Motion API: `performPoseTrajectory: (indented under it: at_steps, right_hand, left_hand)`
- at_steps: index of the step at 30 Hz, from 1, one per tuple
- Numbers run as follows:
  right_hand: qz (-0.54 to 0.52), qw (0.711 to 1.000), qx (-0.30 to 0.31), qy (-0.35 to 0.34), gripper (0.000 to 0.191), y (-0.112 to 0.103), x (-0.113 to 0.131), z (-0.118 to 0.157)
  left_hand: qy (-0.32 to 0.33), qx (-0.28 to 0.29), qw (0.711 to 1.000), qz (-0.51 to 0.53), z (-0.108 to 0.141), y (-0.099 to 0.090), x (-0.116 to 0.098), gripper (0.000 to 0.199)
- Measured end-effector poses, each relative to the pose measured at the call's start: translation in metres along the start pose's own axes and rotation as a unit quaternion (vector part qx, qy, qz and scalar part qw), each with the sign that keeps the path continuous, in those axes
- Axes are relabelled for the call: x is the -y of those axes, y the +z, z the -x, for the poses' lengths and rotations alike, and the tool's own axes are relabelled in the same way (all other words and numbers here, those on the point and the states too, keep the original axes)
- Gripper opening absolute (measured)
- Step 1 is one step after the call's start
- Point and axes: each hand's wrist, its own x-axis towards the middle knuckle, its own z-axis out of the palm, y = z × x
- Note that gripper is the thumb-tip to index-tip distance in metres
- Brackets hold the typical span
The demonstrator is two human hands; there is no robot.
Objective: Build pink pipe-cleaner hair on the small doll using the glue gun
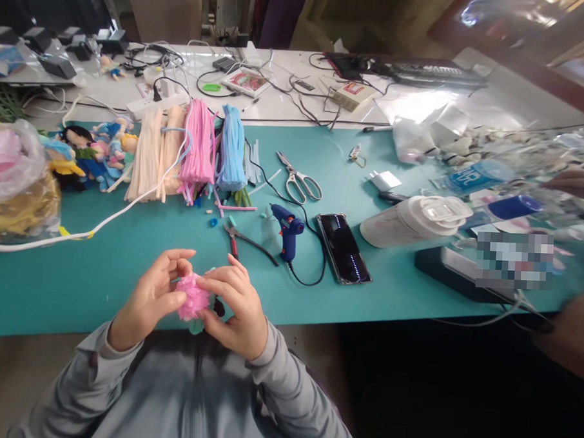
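Between my two hands, over the table's front edge, is a fluffy pink pipe-cleaner piece with bits of mint green and something dark beside it. My left hand pinches it from the left with the thumb in front. From the right, my right hand grips it with thumb and fingers. Just beyond my hands lie pliers with one red and one dark handle. A blue hot glue gun rests to their right. Scissors lie farther back.
Behind stand bundles of peach, pink and blue pipe cleaners. Small dolls and a plastic bag are at left. A phone, a white tumbler and a co-worker's arm are at right. A white cable crosses the left side.
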Motion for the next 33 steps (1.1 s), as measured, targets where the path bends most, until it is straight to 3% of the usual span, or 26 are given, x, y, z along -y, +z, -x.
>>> performPoseTrajectory:
  at_steps: [23, 33]
  right_hand:
    - [0.009, 1.000, 0.005, 0.000, 0.028, -0.001, -0.001, 0.001]
    - [0.012, 1.000, -0.004, -0.009, 0.028, 0.000, 0.000, 0.000]
  left_hand:
    - [0.009, 0.005, 1.000, 0.000, 0.002, -0.004, 0.011, 0.044]
    - [0.027, -0.006, 1.000, -0.003, 0.001, 0.000, 0.006, 0.043]
